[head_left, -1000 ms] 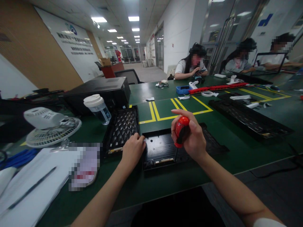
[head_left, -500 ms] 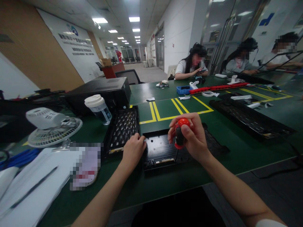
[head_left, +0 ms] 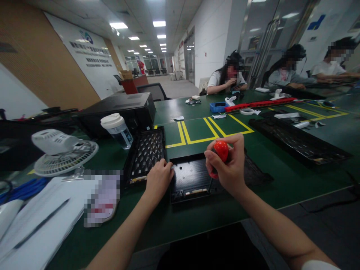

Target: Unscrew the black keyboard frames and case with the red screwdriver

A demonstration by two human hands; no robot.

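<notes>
My right hand is wrapped around the red and black handle of a screwdriver. Its thin shaft points down to the front edge of a black panel lying on the green table; the contact at the tip is too small to make out. At the panel's left edge, my left hand grips with curled fingers, the fingertips partly hidden. A second black panel, with a diamond-patterned surface, lies just left of that hand.
A cup with a white lid, a white fan and a clipboard with papers occupy the left side. Another black panel lies to the right. Beyond are a blue tray and a red strip. Several people sit across the table.
My right hand has turned on the screwdriver handle: the thumb moved left across it, and the red end tilted slightly right. My left hand and the panel stayed put.
</notes>
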